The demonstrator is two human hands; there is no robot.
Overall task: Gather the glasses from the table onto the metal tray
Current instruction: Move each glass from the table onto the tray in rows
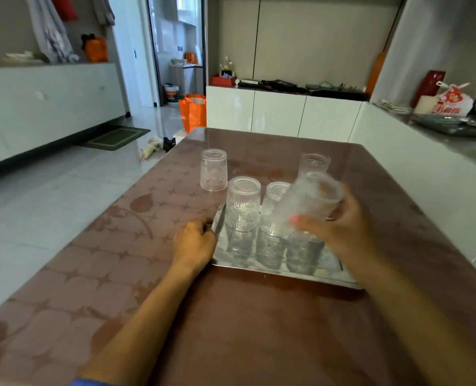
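right hand (340, 227) grips tilted glass (312, 201) above metal tray (329, 271) | left hand (195, 240) curled on tray's left rim | two glasses (243, 203) upside down on tray, two (214, 169) on surface beyond it | risk: tilted, blurred glass could clip tray neighbour (274, 203), topple it

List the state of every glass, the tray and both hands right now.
Left hand: gripping the metal tray's left edge.
Right hand: holding a blurred, tilted glass above the tray.
Metal tray: flat on the table.
Left tray glass: upside down on the tray.
Middle tray glass: upside down on the tray.
Far-left glass: upside down on the table, off the tray.
Far-right glass: behind the held glass; resting place hidden.
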